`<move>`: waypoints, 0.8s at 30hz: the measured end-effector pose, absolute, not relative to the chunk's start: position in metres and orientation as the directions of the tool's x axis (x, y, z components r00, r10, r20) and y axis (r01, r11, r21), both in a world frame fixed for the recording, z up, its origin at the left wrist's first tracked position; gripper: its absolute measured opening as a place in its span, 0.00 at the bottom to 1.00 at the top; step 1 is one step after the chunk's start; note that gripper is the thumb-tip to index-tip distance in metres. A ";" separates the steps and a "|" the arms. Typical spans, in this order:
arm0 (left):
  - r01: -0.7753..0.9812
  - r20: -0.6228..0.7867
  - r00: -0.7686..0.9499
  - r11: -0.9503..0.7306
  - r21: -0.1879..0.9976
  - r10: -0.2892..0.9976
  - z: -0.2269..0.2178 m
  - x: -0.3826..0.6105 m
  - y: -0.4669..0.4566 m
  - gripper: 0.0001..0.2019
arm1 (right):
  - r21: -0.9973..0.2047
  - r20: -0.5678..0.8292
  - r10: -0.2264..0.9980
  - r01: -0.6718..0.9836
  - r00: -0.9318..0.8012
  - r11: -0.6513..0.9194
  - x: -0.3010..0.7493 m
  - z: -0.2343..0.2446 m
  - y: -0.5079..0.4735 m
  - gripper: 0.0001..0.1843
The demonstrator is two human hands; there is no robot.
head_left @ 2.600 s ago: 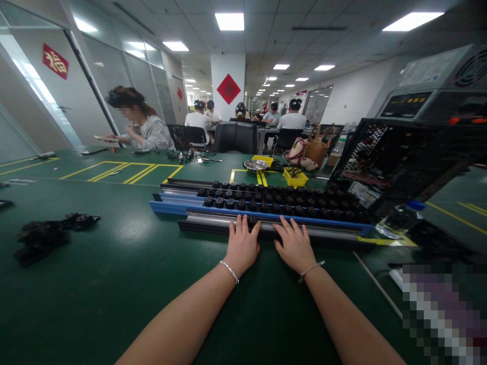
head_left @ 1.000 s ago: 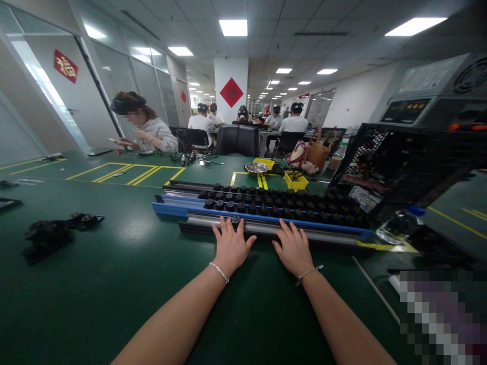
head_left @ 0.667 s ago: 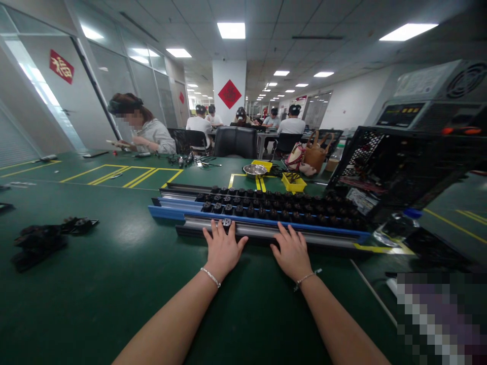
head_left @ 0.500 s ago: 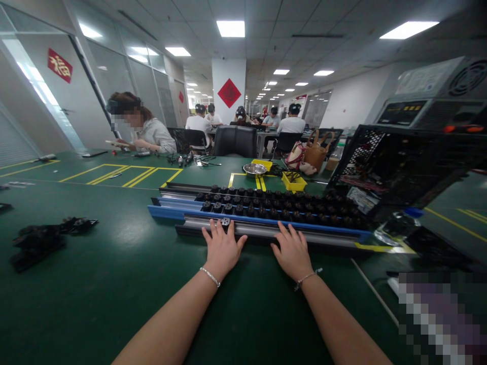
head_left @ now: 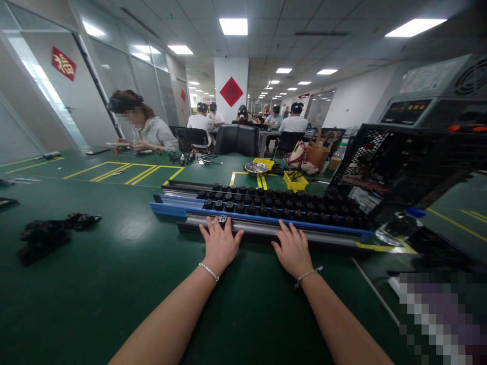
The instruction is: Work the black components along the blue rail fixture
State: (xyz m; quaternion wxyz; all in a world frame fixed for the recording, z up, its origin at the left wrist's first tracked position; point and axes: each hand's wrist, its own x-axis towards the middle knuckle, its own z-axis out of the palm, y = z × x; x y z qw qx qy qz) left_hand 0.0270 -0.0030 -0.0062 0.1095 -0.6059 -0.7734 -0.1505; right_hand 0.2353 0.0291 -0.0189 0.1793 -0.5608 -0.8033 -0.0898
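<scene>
My left hand (head_left: pixel 220 247) lies with fingers spread over the front black rail (head_left: pixel 262 229). A small round black part (head_left: pixel 222 219) shows at its fingertips, sitting in the rail's grey channel. Farther right, my right hand (head_left: pixel 292 248) rests with its fingers apart on the same rail and holds nothing. Behind this rail runs a blue-edged rail (head_left: pixel 171 209), with a row of similar black round parts (head_left: pixel 240 208) set along it. More rows of these parts stand in the rails farther back.
Loose black parts (head_left: pixel 43 237) lie at the left. On the right are a clear bottle with a blue cap (head_left: pixel 397 225) and an opened computer case (head_left: pixel 353 157). A metal bowl (head_left: pixel 256 168) and a yellow tray (head_left: pixel 296 181) stand behind the rails. A co-worker (head_left: pixel 152 132) sits across the table.
My left hand has shifted slightly left along the front rail, and the small round part at its fingertips has moved left too. My right hand stays nearly in place.
</scene>
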 end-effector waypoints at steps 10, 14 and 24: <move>0.966 0.398 -0.255 0.219 0.135 0.881 -0.012 0.017 0.000 0.28 | -0.047 0.405 0.862 0.935 -0.305 0.353 0.235 -0.022 0.030 0.11; 0.966 0.409 -0.257 0.214 0.147 0.876 -0.013 0.015 0.001 0.27 | -0.051 0.408 0.861 0.934 -0.304 0.354 0.235 -0.022 0.030 0.11; 0.959 0.381 -0.275 0.225 0.171 0.883 -0.010 0.014 0.002 0.26 | -0.083 0.402 0.865 0.928 -0.302 0.363 0.236 -0.022 0.031 0.12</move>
